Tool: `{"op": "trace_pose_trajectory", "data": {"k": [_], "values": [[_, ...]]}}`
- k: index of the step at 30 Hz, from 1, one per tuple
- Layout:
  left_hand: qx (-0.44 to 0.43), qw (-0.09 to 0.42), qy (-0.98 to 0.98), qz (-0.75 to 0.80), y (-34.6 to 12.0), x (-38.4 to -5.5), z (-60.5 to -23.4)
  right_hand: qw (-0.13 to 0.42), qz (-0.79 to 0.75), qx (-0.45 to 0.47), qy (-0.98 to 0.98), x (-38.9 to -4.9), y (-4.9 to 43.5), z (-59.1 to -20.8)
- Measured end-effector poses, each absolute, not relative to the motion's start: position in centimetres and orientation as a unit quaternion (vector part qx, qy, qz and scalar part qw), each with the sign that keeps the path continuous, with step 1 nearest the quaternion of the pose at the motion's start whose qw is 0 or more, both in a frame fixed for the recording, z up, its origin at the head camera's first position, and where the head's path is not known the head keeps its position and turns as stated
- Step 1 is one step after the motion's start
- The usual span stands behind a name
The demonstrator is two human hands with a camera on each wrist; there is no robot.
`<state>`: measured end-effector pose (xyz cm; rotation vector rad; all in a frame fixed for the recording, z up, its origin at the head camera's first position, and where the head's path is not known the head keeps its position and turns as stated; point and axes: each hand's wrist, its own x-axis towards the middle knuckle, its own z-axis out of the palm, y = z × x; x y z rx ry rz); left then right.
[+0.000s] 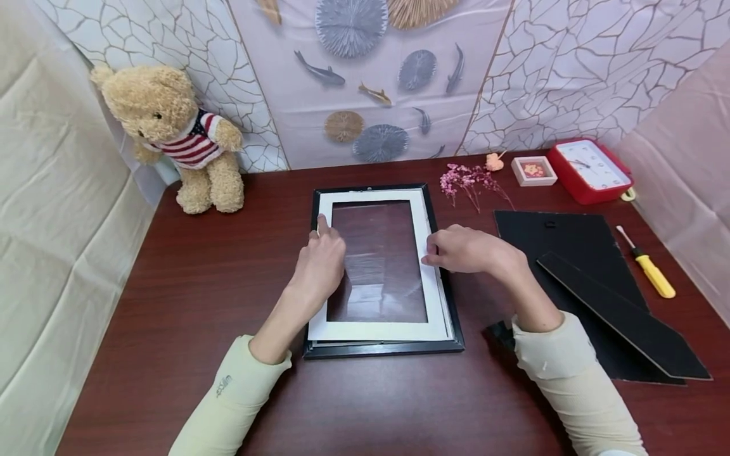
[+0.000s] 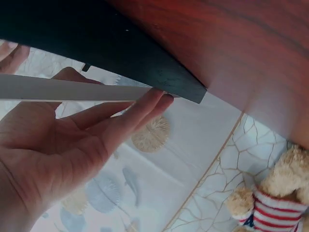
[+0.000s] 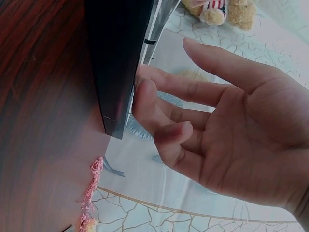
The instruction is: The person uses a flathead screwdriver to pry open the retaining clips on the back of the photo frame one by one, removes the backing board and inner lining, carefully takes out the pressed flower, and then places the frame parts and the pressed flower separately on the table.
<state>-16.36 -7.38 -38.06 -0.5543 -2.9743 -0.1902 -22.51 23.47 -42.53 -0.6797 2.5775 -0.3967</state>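
A black picture frame lies on the table with a white mat in it. The mat sits slightly askew, its lower edge standing apart from the frame's inner edge. Dark red tabletop shows through the mat's opening, under a glossy clear sheet. My left hand reaches over the mat's left side, its extended fingers touching near the upper left corner. At the right side, my right hand has loosely bent fingers against the mat's edge; in the right wrist view its thumb stands away from them.
Right of the frame lie a black backing board and a folded-out stand strip. Beyond are a yellow screwdriver, a red clock, a small white box and pink dried flowers. A teddy bear sits back left.
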Motion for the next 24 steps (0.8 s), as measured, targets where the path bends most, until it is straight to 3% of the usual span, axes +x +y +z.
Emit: {"op": "trace_pose_trajectory", "data": {"k": [5,8,15,17,24], "values": [[-0.186,0.04,-0.978,-0.083,-7.9,-16.6,-37.2,0.24,-0.159,-0.238,0.928,-19.2,20.8,-36.3],[-0.194,0.044,-0.975,-0.103,-8.6,-16.7,-37.2,0.249,-0.168,-0.236,0.924,-18.6,20.3,-35.1],[-0.202,0.007,-0.972,-0.121,-9.2,-16.4,-36.1,0.218,-0.14,-0.231,0.938,-23.2,24.1,-43.8],[-0.204,-0.005,-0.971,-0.124,-9.3,-16.6,-36.1,0.208,-0.124,-0.216,0.946,-23.5,24.1,-44.0],[-0.195,-0.025,-0.971,-0.138,-9.5,-16.6,-35.7,0.213,-0.197,-0.173,0.941,-19.0,21.0,-34.9]]}}
